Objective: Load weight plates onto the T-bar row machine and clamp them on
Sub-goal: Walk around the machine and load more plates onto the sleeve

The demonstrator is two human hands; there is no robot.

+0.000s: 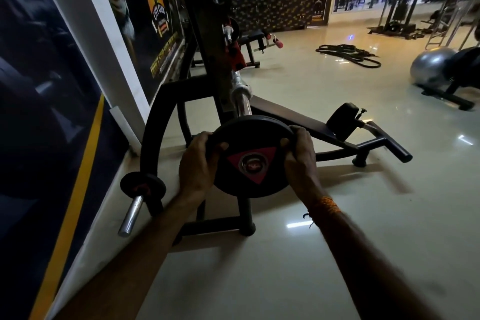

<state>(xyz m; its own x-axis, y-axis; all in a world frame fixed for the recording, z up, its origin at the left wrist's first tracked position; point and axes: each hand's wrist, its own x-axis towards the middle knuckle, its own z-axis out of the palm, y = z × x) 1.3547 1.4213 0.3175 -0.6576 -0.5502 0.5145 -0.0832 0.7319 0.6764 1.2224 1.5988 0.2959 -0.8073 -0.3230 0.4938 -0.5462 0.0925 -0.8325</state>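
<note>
Left hand (198, 163) and right hand (301, 157) gripping black weight plate (249, 158) by its rim, fingers curled behind it, chrome sleeve (242, 104) end hidden behind plate, dim lighting

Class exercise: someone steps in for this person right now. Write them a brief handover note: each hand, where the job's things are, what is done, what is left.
Left hand: grip on the left rim of the plate.
Right hand: grip on the right rim of the same plate.
Plate: held face-on at the near end of the chrome sleeve; its centre hole looks lined up, but whether it is on the sleeve cannot be told.
Small plate: sits on the side peg at the left.
Done: one plate brought to the sleeve.
Left: slide it home, add any further plates, then fit a clamp. No clamp can be picked out.
</note>
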